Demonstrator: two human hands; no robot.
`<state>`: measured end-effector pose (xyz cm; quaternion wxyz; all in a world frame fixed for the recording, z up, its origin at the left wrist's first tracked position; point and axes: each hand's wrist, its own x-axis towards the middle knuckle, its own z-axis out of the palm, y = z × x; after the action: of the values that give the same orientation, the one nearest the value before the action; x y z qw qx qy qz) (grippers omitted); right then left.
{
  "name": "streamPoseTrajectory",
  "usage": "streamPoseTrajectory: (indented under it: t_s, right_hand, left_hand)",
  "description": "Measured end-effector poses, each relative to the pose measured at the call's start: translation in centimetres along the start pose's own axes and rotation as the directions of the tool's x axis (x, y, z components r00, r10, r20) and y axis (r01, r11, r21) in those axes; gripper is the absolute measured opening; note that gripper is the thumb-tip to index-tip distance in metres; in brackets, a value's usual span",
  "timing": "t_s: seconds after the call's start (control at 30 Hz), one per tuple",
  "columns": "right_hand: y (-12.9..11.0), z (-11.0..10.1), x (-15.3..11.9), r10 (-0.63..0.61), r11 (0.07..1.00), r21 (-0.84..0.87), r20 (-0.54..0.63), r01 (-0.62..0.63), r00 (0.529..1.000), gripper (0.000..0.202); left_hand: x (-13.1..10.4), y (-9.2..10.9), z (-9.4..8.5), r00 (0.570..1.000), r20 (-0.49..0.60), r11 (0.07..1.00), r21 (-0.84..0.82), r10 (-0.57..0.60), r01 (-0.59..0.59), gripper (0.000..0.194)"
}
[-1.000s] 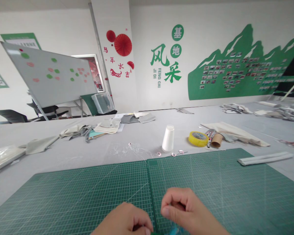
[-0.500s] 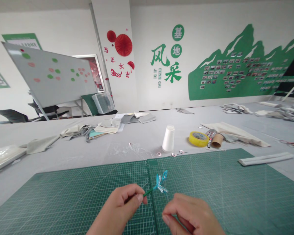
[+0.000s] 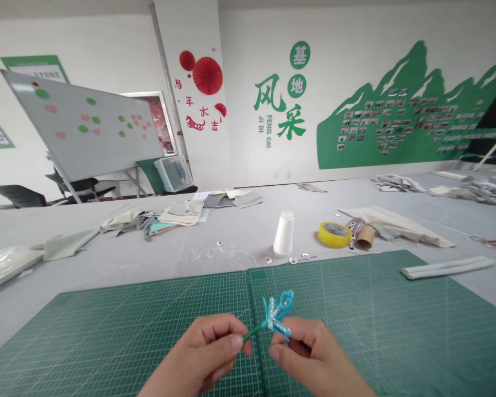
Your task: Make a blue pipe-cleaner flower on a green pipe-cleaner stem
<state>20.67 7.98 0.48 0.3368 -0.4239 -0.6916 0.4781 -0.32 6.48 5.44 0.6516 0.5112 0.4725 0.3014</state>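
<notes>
A small blue flower-like ornament [image 3: 278, 314] with pearly white beads sits at the end of a thin green stem [image 3: 252, 332]. My left hand [image 3: 215, 350] pinches the stem between thumb and fingers, over the seam of the cutting mats. Just to the right, my right hand [image 3: 310, 353] has its thumb and fingers closed at the ornament's lower right edge. Whether these fingertips grip a petal or anything small cannot be made out.
Green cutting mats [image 3: 149, 325] lie beneath both hands. Beyond them stand a white thread cone [image 3: 284, 234], yellow tape [image 3: 334, 235] and a cardboard roll [image 3: 365, 236]. A rolled cloth [image 3: 446, 268] lies right; fabric scraps [image 3: 182, 212] lie farther back.
The ornament has turned to show its looped petal and beads more broadly. My right hand has moved slightly left and up, up to the ornament's edge.
</notes>
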Motion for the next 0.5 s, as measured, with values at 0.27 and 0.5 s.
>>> streamPoseTrajectory:
  t_s: [0.27, 0.5]
  right_hand:
    - [0.5, -0.3, 0.9, 0.043, 0.966, 0.255, 0.037, -0.051, 0.998, 0.025]
    - [1.7, -0.8, 1.3, 0.015, 0.955, 0.294, 0.117, -0.049, 0.993, 0.036]
  left_hand:
    - [0.5, -0.7, -0.2, 0.973, 0.227, 0.997, 0.073, -0.045, 0.029, 0.033]
    - [0.0, 0.6, 0.3, 0.954, 0.235, 0.909, 0.411, -0.186, 0.075, 0.014]
